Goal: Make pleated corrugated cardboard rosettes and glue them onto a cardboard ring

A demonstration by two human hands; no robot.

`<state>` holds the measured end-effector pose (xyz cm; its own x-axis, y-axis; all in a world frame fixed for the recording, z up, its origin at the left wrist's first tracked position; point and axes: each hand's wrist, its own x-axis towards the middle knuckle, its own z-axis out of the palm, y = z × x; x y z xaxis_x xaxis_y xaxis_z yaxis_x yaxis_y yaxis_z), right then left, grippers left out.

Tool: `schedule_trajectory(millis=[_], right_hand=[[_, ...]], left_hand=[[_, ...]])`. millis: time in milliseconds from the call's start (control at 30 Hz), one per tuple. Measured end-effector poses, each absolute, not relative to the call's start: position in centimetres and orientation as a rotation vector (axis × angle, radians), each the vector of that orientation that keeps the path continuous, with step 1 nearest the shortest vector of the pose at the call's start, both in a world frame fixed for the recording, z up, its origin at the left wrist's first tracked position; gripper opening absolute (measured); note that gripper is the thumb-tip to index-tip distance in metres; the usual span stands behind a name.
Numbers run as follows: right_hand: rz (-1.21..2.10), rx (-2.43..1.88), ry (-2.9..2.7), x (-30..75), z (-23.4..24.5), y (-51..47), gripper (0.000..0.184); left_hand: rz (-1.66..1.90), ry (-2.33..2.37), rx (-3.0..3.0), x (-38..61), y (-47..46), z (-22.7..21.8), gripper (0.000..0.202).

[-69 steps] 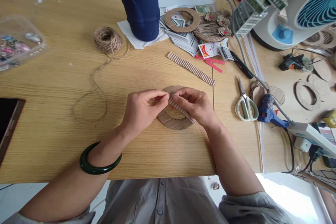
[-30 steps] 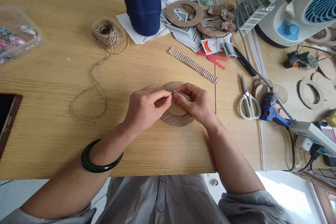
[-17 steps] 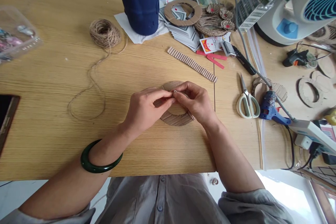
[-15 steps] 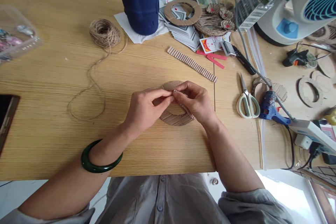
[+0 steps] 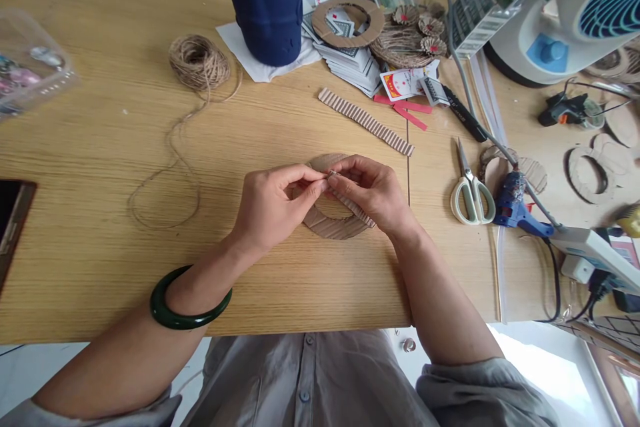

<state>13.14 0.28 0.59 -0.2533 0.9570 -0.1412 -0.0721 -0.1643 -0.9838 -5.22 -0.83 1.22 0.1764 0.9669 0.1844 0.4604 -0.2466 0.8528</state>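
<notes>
Both hands meet over a flat cardboard ring (image 5: 336, 228) lying on the table. A narrow corrugated cardboard strip (image 5: 356, 208) runs under my right hand (image 5: 373, 190), which is closed on it. The strip's far end is pinched between the fingertips, where it looks bent or curled; the detail is too small to tell. My left hand (image 5: 280, 203) pinches that same end with thumb and forefinger. Beyond the hands lies a second corrugated strip (image 5: 366, 121), flat on the table.
Scissors (image 5: 471, 197) and a blue glue gun (image 5: 515, 203) lie to the right, near a power strip (image 5: 600, 257). A twine ball (image 5: 199, 63) trails loose string at left. A blue cup (image 5: 265, 10), playing cards (image 5: 353, 70) and a fan (image 5: 555, 20) stand behind.
My left hand has shifted slightly left, its fingertips still at the strip's end. A bit more of the strip shows under my right hand.
</notes>
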Motion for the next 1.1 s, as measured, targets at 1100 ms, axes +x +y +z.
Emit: schedule_trajectory(millis=[1100], right_hand=[[1.332, -1.146, -1.514, 14.2, 1.6, 0.3, 0.036]], left_hand=[[0.851, 1.138, 1.657, -6.0, 0.1, 1.9, 0.021]])
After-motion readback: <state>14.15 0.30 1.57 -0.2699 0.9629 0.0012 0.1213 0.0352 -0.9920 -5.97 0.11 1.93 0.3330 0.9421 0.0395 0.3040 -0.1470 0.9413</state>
